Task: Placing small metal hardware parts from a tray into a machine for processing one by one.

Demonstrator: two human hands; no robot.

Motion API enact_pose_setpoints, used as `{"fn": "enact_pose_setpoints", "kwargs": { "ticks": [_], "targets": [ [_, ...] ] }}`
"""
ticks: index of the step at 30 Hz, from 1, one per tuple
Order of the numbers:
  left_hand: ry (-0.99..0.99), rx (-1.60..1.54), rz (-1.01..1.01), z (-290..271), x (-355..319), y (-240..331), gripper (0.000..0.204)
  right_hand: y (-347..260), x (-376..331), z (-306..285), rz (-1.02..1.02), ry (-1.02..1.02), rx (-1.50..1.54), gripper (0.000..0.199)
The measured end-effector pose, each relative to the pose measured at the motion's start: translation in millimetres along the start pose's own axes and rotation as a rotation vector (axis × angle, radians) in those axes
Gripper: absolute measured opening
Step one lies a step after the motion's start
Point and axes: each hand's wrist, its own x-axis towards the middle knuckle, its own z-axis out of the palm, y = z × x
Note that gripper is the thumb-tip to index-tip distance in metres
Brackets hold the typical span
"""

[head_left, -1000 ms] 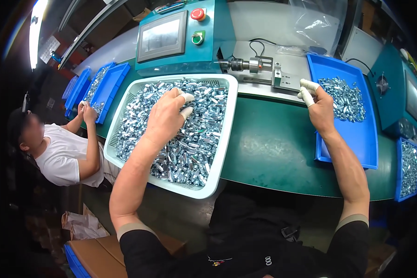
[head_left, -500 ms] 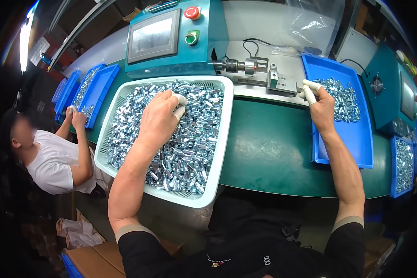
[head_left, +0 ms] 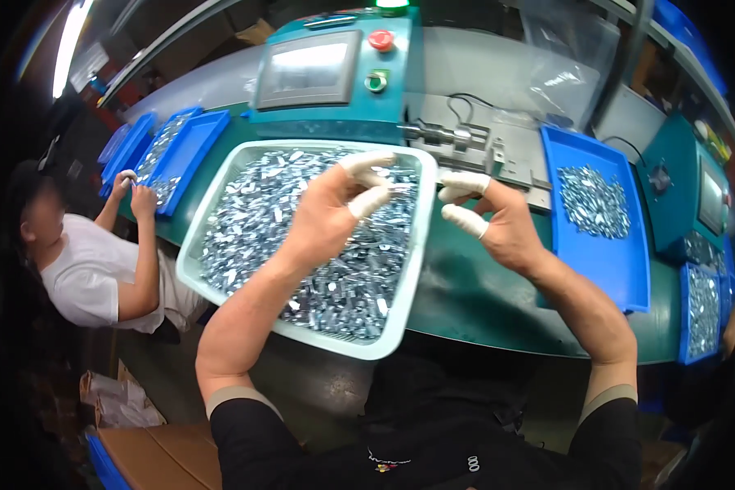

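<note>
My left hand (head_left: 327,212) is above the right part of a pale green plastic basket (head_left: 429,220) full of small shiny metal fittings (head_left: 245,220). White covers sheathe its thumb and fingertips, which close on one small metal fitting (head_left: 398,188), blurred and partly hidden. Just right of the basket rim, my right hand (head_left: 502,224) faces the left one. Its covered thumb and fingers are apart, and nothing shows between them. A teal machine (head_left: 335,126) with a screen and a red button stands behind the basket, its spindle and clamp (head_left: 461,143) to the right.
A blue tray (head_left: 604,278) with a pile of fittings lies on the green table (head_left: 465,302) at right. Another teal machine (head_left: 682,180) stands beyond it. At left, a person in white (head_left: 90,269) works by blue trays (head_left: 192,163).
My left hand has risen from the fittings and moved right with one fitting. My right hand has come left from beside the clamp and blue tray toward it. The view has shifted slightly.
</note>
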Motion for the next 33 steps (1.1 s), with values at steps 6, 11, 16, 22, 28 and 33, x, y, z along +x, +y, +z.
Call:
{"fn": "enact_pose_setpoints", "kwargs": {
  "ticks": [6,11,16,22,28,33],
  "targets": [
    [-0.081,-0.201,0.033,13.5,4.8,5.3,0.05,-1.1,17.7,48.8,-0.083,0.133,0.329,0.03],
    [-0.067,-0.29,0.075,7.1,1.2,-2.0,0.048,-10.0,28.1,67.5,-0.194,0.152,0.44,0.028],
    [-0.041,-0.143,0.109,5.5,-1.7,4.4,0.046,-18.9,23.3,56.9,-0.112,0.227,0.42,0.026],
    [0.096,0.198,0.351,9.0,-4.3,4.3,0.038,21.1,8.1,-3.3,0.036,0.343,0.234,0.029],
    [0.096,0.473,0.466,9.7,-2.7,-1.5,0.038,67.8,-10.7,-64.5,0.086,0.381,0.037,0.033],
    [0.127,0.549,0.467,9.4,-3.9,-0.2,0.036,104.9,-31.2,-97.6,0.138,0.45,0.009,0.03]
  ]
}}
